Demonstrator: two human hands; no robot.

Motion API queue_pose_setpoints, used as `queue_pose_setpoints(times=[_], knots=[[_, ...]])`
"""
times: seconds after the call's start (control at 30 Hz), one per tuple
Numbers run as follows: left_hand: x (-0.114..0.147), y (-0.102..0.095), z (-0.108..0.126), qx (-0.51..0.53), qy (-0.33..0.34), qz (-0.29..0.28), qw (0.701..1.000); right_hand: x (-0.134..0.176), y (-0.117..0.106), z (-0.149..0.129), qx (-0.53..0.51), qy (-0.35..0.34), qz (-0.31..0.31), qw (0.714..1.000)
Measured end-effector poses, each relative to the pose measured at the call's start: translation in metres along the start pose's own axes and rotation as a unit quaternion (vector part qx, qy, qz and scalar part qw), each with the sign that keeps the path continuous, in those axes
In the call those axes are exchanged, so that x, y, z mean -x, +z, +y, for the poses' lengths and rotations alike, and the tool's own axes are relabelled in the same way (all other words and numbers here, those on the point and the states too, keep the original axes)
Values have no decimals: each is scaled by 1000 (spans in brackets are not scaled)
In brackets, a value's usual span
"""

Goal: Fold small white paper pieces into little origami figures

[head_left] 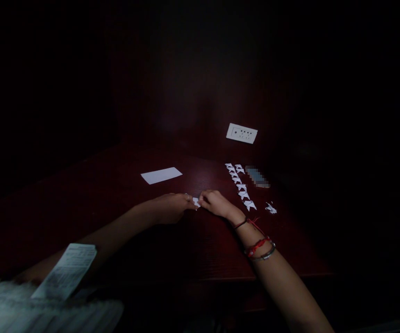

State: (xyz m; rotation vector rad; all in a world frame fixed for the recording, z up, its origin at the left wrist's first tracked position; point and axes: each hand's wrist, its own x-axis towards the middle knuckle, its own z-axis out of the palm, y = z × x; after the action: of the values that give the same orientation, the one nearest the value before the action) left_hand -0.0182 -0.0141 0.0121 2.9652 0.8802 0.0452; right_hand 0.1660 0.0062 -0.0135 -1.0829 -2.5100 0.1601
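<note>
Between my two hands, over the dark red table (193,249), is a small piece of folded white paper (196,201). My left hand (174,206), with a ring on one finger, pinches its left side. The fingertips of my right hand (215,202) are closed on its right side. Beyond my left hand lies a flat white paper strip (161,175). To the right of my right hand, several small folded paper pieces (242,191) with notched ends lie in a slanting row, with another folded piece (240,169) beside the row's far end.
A phone-like object (257,176), blurred out, lies right of the row. Nearer is a small heap of white paper scraps (271,207). A white socket plate (241,133) is on the back wall. A printed tag (68,269) hangs from my left sleeve. The surroundings are very dark.
</note>
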Motion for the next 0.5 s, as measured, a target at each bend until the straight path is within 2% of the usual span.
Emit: queue_pose_setpoints(times=[0.27, 0.5], knots=[[-1, 0, 3, 8, -9, 3, 1000, 4, 0, -3, -50, 57, 12, 997], [-1, 4, -4, 11, 6, 11, 1000, 6, -3, 2, -90, 79, -7, 993]])
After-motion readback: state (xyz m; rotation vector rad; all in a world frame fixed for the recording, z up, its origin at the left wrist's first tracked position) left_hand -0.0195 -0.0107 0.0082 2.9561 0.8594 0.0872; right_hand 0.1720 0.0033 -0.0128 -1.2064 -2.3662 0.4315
